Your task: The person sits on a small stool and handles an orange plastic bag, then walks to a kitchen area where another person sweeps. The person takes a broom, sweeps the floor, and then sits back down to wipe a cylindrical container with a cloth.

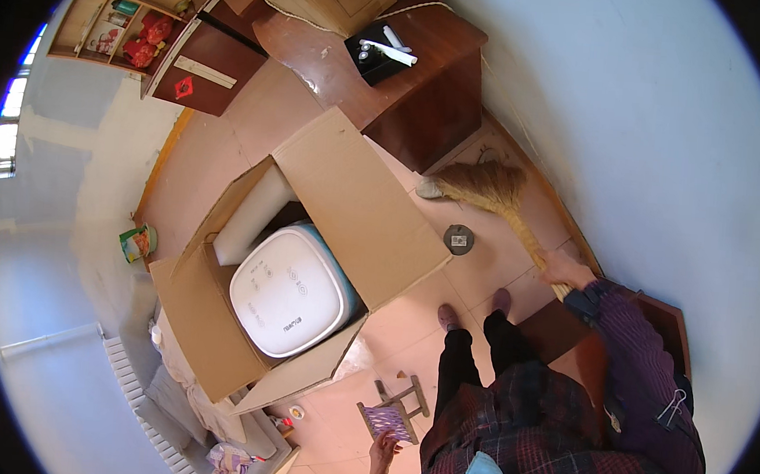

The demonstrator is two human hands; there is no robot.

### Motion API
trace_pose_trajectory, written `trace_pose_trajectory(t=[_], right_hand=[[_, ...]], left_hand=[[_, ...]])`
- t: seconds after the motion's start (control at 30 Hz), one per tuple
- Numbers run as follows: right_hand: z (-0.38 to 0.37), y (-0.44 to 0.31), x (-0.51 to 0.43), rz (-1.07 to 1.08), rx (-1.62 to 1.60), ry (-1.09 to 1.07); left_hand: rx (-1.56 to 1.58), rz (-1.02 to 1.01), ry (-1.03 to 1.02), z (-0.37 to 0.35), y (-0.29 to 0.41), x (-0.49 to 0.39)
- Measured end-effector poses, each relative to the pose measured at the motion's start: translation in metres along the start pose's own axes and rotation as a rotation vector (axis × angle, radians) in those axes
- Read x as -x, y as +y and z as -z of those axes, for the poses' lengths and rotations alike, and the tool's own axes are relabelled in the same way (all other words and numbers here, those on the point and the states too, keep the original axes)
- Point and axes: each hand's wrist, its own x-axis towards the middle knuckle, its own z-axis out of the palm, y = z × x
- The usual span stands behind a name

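Note:
My right hand (566,270) is closed around the handle of a straw broom (489,186), whose bristles lie over the floor tiles near the wall. By the bristles is a pale object (429,188), partly covered. A round dark disc (459,240) rests on the floor left of the broom handle. My left hand (385,450) hangs low with its fingers curled and apart, by a small folding stool (388,420) with a woven purple seat; whether they touch is unclear. Nothing shows in that hand.
A large open cardboard box (361,216) holds a white-topped appliance (290,290). Behind it stands a brown wooden desk (421,114) with a black tray. A grey sofa (170,401) is at lower left, shelves (103,33) at upper left. A wall (656,157) runs along the right.

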Motion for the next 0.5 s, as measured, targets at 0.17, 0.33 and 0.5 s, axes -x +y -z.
trace_pose_trajectory(t=[0.17, 0.33, 0.5], right_hand=[[-0.005, 0.026, 0.075, -0.029, -0.123, -0.111], [0.022, 0.050, 0.126, -0.110, -0.391, -0.147], [0.050, 0.066, 0.139, -0.128, -0.685, -0.052]], left_hand=[[-0.044, 0.007, -0.048, -0.008, -0.027, -0.011], [-0.027, -0.061, -0.039, -0.013, -0.028, -0.025], [0.047, -0.097, -0.052, -0.013, -0.016, -0.024]])
